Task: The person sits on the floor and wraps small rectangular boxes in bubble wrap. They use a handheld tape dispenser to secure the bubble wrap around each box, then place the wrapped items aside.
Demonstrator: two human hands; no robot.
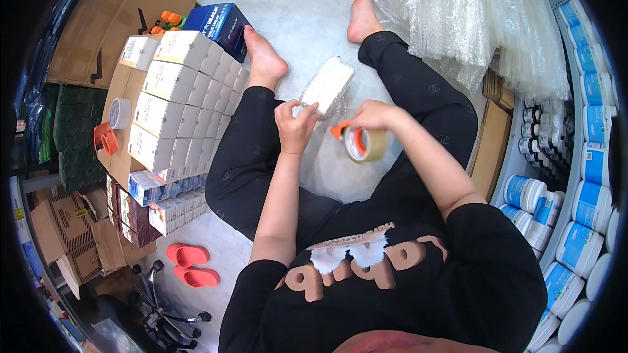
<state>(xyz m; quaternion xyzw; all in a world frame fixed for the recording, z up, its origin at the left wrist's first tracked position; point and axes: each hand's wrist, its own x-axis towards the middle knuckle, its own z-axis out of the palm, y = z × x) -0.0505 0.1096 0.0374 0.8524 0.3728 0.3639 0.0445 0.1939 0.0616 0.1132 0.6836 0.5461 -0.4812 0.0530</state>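
A white box wrapped in clear bubble wrap [329, 82] stands on the floor between my legs. My left hand [298, 122] touches its near end, with thumb and forefinger at the wrap's edge. To the right of it, my right hand [371, 115] is closed around an orange tape dispenser [340, 130] that carries a roll of clear packing tape [375, 145]. The dispenser is a little apart from the wrapped box. Whether tape runs between them cannot be made out.
Stacked white cartons [162, 114] rise at the left, beside a blue box [216, 24]. Bubble wrap sheets [441, 14] hang at upper right. Shelves of white and blue tubs [593, 157] line the right side. Red slippers [196, 267] and a wheeled chair base [164, 314] are at lower left.
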